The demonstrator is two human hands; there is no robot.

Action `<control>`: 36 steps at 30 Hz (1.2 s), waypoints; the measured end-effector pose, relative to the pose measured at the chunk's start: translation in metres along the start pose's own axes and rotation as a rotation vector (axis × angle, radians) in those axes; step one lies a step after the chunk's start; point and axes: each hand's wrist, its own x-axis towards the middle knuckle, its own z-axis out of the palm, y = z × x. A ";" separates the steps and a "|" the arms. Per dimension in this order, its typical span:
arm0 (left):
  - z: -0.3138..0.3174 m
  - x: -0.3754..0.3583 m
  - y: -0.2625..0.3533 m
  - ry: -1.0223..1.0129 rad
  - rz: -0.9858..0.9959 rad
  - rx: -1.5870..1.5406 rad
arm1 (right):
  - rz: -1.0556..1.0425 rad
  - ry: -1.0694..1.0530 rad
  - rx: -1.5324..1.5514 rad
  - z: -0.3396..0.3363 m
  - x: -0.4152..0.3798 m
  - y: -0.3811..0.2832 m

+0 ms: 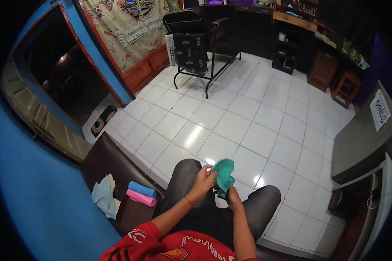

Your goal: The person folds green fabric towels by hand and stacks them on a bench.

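A green cloth (224, 174) is held up between my two hands, above and between my knees. My left hand (204, 180) pinches its left edge with the fingers closed. Lower down, my right hand (233, 196) grips the bottom of the cloth, its fingers partly hidden. On the brown seat to my left lie a rolled blue cloth (142, 189) and a rolled pink cloth (141, 198), side by side and touching. Beside them is a loose, crumpled light-blue cloth (103, 198) with a cream one partly under it.
A black chair (191, 48) with a dark cloth over it stands ahead on the white tiled floor (231, 126). An open doorway and a mat (103, 121) are at the left. A grey cabinet (366, 135) stands at the right, and a wooden stool (346, 88) farther back.
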 end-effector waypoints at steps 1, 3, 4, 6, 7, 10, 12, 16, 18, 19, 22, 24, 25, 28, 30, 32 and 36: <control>-0.014 0.010 -0.025 -0.067 0.019 0.071 | 0.006 0.033 0.011 0.000 -0.001 -0.003; -0.018 0.010 -0.041 -0.152 -0.023 0.151 | 0.009 0.106 -0.003 0.003 -0.001 -0.004; -0.026 0.014 -0.052 -0.224 0.080 0.295 | -0.017 0.234 0.071 0.006 0.000 0.001; -0.044 0.014 -0.071 -0.308 0.013 0.533 | -0.081 0.245 0.148 -0.003 0.016 0.015; -0.045 0.014 -0.071 -0.375 0.067 0.528 | -0.105 0.250 0.119 -0.006 0.018 0.018; -0.050 0.014 -0.076 -0.340 0.107 0.557 | -0.096 0.275 0.095 -0.005 0.019 0.019; -0.055 0.017 -0.086 -0.237 0.095 0.582 | -0.093 0.280 0.063 -0.001 0.016 0.016; -0.084 0.036 -0.112 -0.330 -0.043 0.670 | -0.125 0.335 0.088 -0.004 0.028 0.027; -0.082 0.034 -0.108 -0.356 -0.005 0.792 | -0.042 0.326 -0.027 -0.007 0.028 0.026; -0.084 0.035 -0.119 -0.347 -0.012 0.796 | -0.050 0.324 -0.103 -0.010 0.030 0.025; -0.069 0.033 -0.089 -0.588 -0.086 0.767 | -0.191 0.341 -0.172 -0.011 0.032 0.025; -0.062 0.030 -0.082 -0.539 -0.132 0.575 | -0.229 0.353 -0.019 -0.014 0.031 0.022; -0.062 0.033 -0.083 -0.377 -0.269 0.328 | -0.232 0.315 0.099 -0.015 0.031 0.021; -0.075 0.042 -0.087 -0.207 -0.534 -0.138 | -0.284 0.266 0.165 -0.013 0.020 0.007; -0.076 0.041 -0.072 -0.027 -0.581 -0.313 | -0.274 0.183 0.190 -0.009 0.010 0.000; -0.081 0.046 -0.080 -0.086 -0.636 -0.359 | -0.246 0.141 0.196 -0.007 0.010 0.000; -0.078 0.042 -0.091 -0.198 -0.405 0.027 | -0.352 0.239 -0.386 0.009 0.012 -0.001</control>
